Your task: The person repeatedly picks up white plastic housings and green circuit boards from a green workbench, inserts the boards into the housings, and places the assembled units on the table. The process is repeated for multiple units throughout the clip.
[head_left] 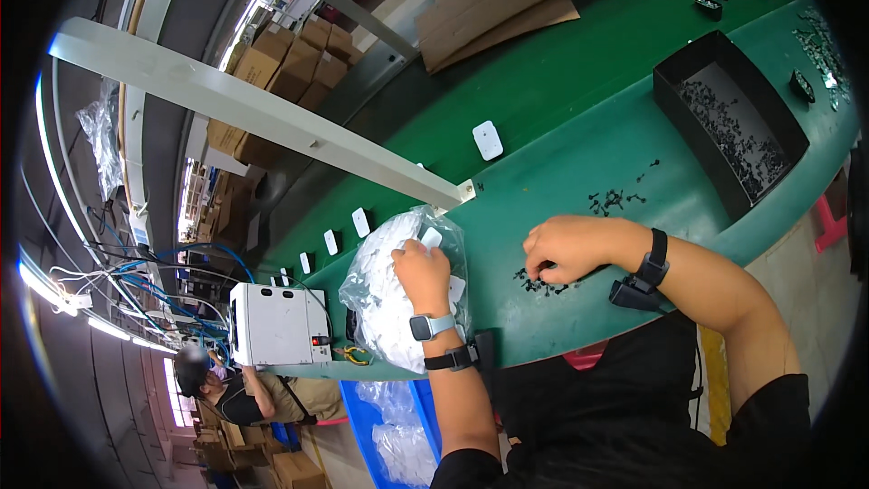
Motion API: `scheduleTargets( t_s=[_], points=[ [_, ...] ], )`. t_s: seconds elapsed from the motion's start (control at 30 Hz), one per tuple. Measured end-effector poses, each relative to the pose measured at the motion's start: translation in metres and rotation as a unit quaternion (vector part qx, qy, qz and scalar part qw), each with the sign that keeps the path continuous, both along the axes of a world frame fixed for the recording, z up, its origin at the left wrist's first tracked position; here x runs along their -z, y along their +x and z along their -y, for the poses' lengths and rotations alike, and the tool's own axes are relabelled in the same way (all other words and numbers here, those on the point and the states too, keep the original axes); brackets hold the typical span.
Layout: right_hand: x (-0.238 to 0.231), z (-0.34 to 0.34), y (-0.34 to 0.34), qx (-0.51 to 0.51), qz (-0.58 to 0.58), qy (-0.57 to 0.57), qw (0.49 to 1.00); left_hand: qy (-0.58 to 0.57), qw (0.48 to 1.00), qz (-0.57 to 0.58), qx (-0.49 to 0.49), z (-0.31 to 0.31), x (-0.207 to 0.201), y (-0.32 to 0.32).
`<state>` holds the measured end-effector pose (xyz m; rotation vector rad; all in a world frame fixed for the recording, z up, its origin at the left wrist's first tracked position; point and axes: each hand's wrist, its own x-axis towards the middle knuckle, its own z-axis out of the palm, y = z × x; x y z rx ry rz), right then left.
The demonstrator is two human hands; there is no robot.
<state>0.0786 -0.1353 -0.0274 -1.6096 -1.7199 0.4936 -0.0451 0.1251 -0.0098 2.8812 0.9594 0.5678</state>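
Over a clear plastic bag [385,294] packed with white plastic pieces, my left hand [423,273] is closed, its fingertips at a small white plastic piece [432,237]. A watch and a black strap are on that wrist. My right hand [568,249] bends down with curled, pinched fingers at a small pile of black screw-like parts [541,285] on the green table. What sits between those fingertips is too small to make out. More loose black parts [615,203] lie scattered just beyond the right hand.
A black tray [670,91] of small dark parts stands at the right. White rounded pieces [487,140] lie in a row along the green belt [552,72]. A metal post [272,109] crosses the left, above a white machine [281,324]. A co-worker [244,394] sits far left; a blue bin [362,426] is below.
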Motion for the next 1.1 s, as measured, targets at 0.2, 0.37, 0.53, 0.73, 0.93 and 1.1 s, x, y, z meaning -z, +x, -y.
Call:
scheduleTargets(
  t_s=[0.2,0.37,0.53,0.73,0.93,1.1],
  points=[
    [-0.008,0.003,-0.002,0.006,0.032,-0.029,0.999,-0.015,0.996,0.083,0.025,0.023,-0.034,-0.012],
    [0.006,-0.004,-0.005,0.026,0.053,-0.014,0.998,-0.372,0.866,0.290,0.165,0.077,-0.055,0.005],
    [-0.007,-0.005,-0.009,0.037,0.086,0.013,0.996,-0.597,0.708,0.335,0.173,0.087,-0.022,0.050],
    [-0.006,-0.004,-0.008,0.020,0.101,0.019,0.995,-0.627,0.678,0.347,0.168,0.086,0.010,0.060],
    [-0.009,-0.002,-0.008,0.103,0.129,0.017,0.986,-0.717,0.591,0.339,0.150,0.091,0.008,0.056],
    [-0.007,0.003,0.003,0.147,0.060,0.063,0.985,-0.728,0.587,0.325,0.138,0.098,0.006,0.058]
  ],
)
